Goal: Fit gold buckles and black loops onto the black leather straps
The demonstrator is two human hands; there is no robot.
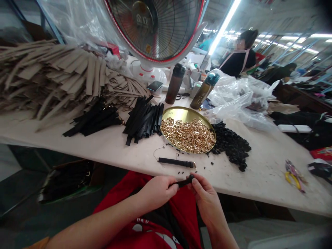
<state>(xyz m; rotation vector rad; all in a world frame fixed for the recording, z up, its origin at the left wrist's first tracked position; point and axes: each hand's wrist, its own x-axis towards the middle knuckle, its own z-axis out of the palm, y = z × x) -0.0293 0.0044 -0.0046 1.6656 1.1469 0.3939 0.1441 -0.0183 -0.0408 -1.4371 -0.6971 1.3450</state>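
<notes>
Between my two hands, just off the table's front edge, is a black strap (184, 181). My left hand (158, 190) is closed around one end of it. The fingers of my right hand (206, 195) pinch the other end, where a small dark piece shows; its details are too small to tell. On the table beyond lies a black strap with a gold buckle (176, 162). Behind that stands a round gold tray (178, 111) heaped with gold buckles (192, 135). Small black loops (232, 143) are piled to its right, and black straps (145, 119) lie to its left.
Buckled straps (95, 117) and a large heap of beige strips (52, 76) fill the left. A fan (155, 27), two bottles (175, 84) and clear plastic bags (241, 97) stand behind. Yellow-handled pliers (294, 176) lie right. A person (238, 58) is in the background.
</notes>
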